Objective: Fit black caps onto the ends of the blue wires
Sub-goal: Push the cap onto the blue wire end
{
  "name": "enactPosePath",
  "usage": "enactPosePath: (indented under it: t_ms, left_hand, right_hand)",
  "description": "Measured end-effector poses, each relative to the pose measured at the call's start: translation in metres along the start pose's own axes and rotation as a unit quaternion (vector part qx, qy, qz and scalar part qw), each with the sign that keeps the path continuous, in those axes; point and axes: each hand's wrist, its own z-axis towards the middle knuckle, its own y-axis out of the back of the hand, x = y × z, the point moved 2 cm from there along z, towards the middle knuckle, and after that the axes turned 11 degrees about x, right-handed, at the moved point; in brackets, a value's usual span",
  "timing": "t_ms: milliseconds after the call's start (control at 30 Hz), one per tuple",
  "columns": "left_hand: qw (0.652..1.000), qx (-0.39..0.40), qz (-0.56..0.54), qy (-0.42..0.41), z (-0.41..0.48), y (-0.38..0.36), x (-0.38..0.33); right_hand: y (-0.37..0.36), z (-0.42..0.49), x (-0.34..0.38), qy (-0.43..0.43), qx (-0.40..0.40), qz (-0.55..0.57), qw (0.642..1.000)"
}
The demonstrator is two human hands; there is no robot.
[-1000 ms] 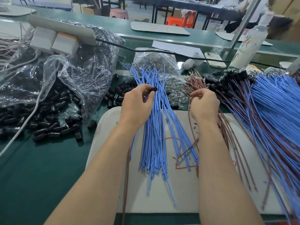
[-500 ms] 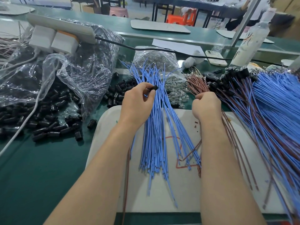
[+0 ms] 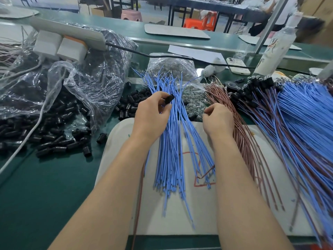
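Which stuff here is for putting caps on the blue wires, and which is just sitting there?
For the job:
left hand pinching a black cap
blue wires
loose caps

Just lying about:
phone
spray bottle
power strip

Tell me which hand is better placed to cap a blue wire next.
Left: the left hand pinches a small black plastic cap over the thin blue wires; the right hand shows no cap.

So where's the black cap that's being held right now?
Head view, centre-left: the black cap is pinched by the left hand just over the fanned blue wires, with the loose caps to its left.
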Motion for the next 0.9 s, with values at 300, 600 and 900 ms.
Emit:
enactPosePath:
  t_ms: [300,600,900]
  left_hand:
    - [0.998,-0.031,-0.041,-0.021,0.002,-0.002,0.002]
    - [0.996,-0.028,-0.048,-0.07,0.0,-0.005,-0.004]
    - [0.998,-0.065,-0.007,-0.02,-0.001,-0.003,-0.005]
  right_hand:
    - [0.012,-0.033,0.048,0.221,0.033,0.255,0.941]
    - [-0.003,-0.045,0.066,0.272,-0.004,0.166,0.948]
    - [-0.005,-0.05,0.07,0.292,-0.056,0.137,0.945]
